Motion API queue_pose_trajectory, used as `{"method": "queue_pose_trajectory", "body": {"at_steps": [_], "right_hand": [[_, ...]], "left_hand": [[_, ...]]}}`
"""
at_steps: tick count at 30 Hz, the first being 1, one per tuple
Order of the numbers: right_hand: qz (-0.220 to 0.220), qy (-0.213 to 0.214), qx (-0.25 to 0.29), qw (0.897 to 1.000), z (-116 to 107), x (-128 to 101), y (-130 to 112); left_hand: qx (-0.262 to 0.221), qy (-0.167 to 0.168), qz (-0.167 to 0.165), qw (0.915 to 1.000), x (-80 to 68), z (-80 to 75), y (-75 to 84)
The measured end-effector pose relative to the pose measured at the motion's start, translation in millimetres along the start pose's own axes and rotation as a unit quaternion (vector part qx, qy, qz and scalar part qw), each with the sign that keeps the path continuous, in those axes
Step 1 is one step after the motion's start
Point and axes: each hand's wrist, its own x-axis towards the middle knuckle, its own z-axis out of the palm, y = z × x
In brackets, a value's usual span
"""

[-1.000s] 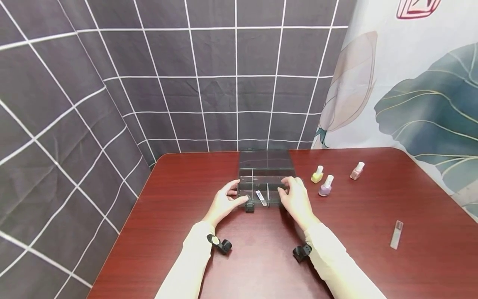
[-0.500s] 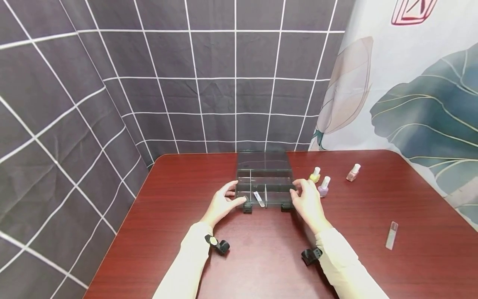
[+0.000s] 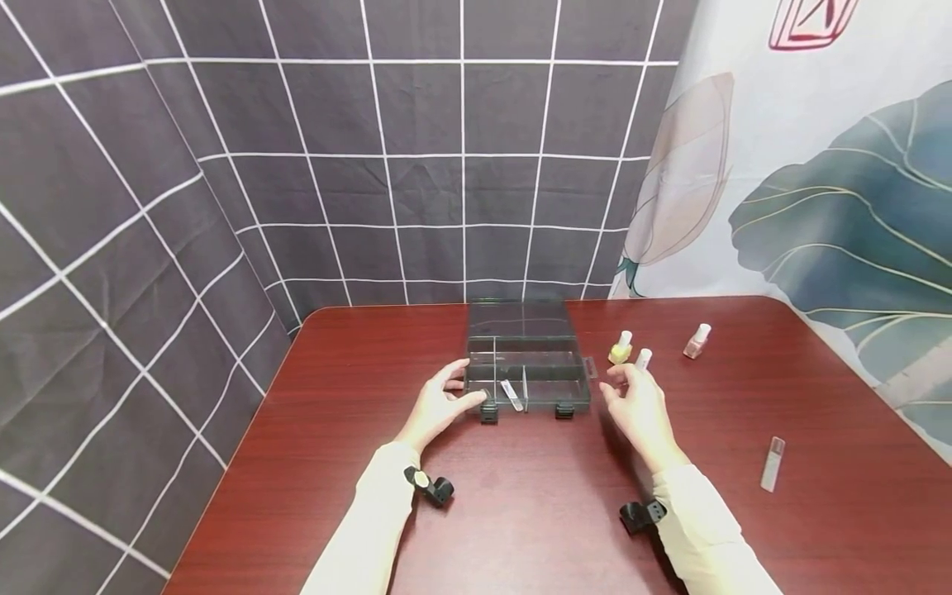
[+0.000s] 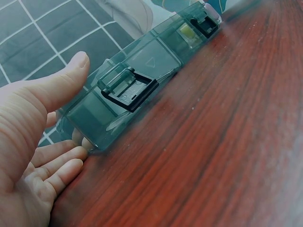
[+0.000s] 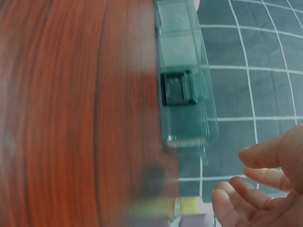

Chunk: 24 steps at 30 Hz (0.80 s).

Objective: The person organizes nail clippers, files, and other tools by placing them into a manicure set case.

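Clear plastic box (image 3: 528, 372) sits mid-table; my left hand (image 3: 439, 407) holds its left corner, thumb on the front, while my right hand (image 3: 640, 409) hovers loosely open just right of it.

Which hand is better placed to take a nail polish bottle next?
Probably the right hand: it hovers open beside the purple bottle. The left hand holds the clear box at its far corner.
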Motion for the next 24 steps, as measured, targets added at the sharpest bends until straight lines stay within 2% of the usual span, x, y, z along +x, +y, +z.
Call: {"method": "queue_pose_trajectory", "body": {"at_steps": [6,10,17,24], "right_hand": [[0.035,-0.007,-0.019,0.999,-15,-4,12],[0.056,-0.006,-0.033,0.998,-26,-8,22],[0.063,-0.002,-0.047,0.997,-43,-9,32],[0.113,0.026,-0.069,0.991,-64,-11,42]], "left_hand": [[-0.009,0.002,-0.005,0.9999,7.4,3.7,-22.7],[-0.01,0.006,-0.006,0.9999,7.1,4.1,-24.3],[0.003,0.012,0.003,0.9999,7.7,3.7,-25.6],[0.004,0.009,-0.005,0.9999,7.5,2.4,-25.4]]}}
